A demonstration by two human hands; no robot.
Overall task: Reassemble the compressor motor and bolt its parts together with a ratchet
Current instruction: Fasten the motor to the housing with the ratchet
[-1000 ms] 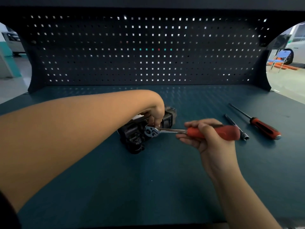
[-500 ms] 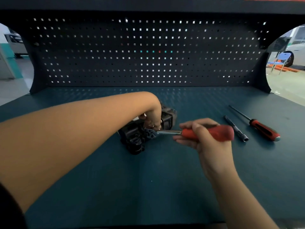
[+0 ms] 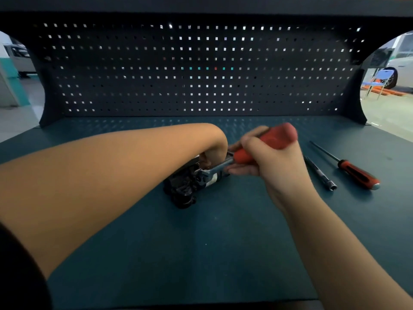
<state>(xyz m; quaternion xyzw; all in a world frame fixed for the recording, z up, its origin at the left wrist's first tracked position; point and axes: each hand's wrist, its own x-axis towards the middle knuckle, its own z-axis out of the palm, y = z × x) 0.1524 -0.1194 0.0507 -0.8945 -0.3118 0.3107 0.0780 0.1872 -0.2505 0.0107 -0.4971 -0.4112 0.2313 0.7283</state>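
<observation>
Left hand (image 3: 211,153): wrist bent, fingers pointing down onto the black blocky compressor motor (image 3: 184,187). The wrist hides the grip, so I cannot tell how far they are closed. Motor lies mid-bench on the dark teal bench top (image 3: 201,253), well clear of every edge, with bare surface in front. Head of the red-handled steel ratchet (image 3: 244,155) sits on the motor just below the left fingertips. Right hand (image 3: 270,166) is wrapped round its handle. Further right lie a slim steel extension bar (image 3: 319,173) and a red-and-black screwdriver (image 3: 355,173), apart.
</observation>
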